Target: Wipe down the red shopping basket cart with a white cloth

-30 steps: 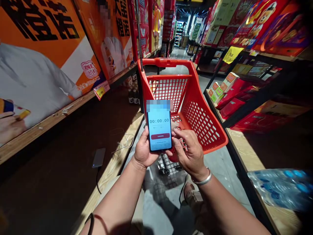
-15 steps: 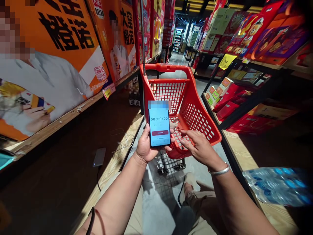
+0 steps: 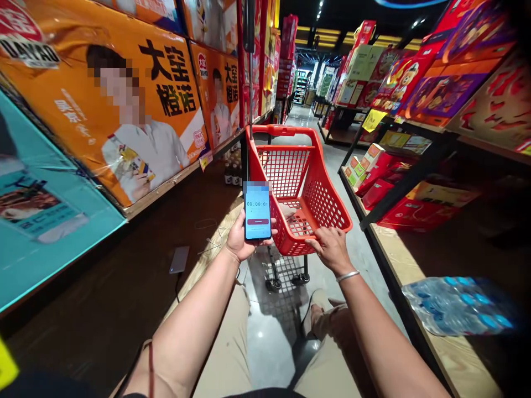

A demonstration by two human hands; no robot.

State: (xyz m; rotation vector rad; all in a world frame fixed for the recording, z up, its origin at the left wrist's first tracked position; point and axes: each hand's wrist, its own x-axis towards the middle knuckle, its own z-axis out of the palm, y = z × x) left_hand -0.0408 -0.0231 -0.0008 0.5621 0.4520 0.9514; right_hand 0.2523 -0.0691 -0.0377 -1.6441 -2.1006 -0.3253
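My left hand [image 3: 241,237] is closed around a smartphone [image 3: 258,221] held upright, its lit screen showing a timer at 00:00:01. Just beyond stands a red plastic shopping cart [image 3: 286,246] with a lattice basket on a wheeled frame. My right hand [image 3: 332,250], a silver bangle at its wrist, rests on the cart's near rim with the fingers bent over the edge and the thumb stretched along it. Inside the basket is a small pale thing [image 3: 287,210], partly behind the phone, that I cannot make out.
Orange drink cartons [image 3: 145,110] line the left shelf, above a grey power bank [image 3: 179,260] with cables. At right, a wrapped pack of water bottles [image 3: 458,307] lies on a low wooden shelf, with red gift boxes [image 3: 421,207] behind. The aisle floor [image 3: 305,116] runs on past the cart.
My right hand has come down from the air onto the cart's near rim. The phone's timer went from 00:00:00 to 00:00:01. The view has shifted, showing more of the left shelf.
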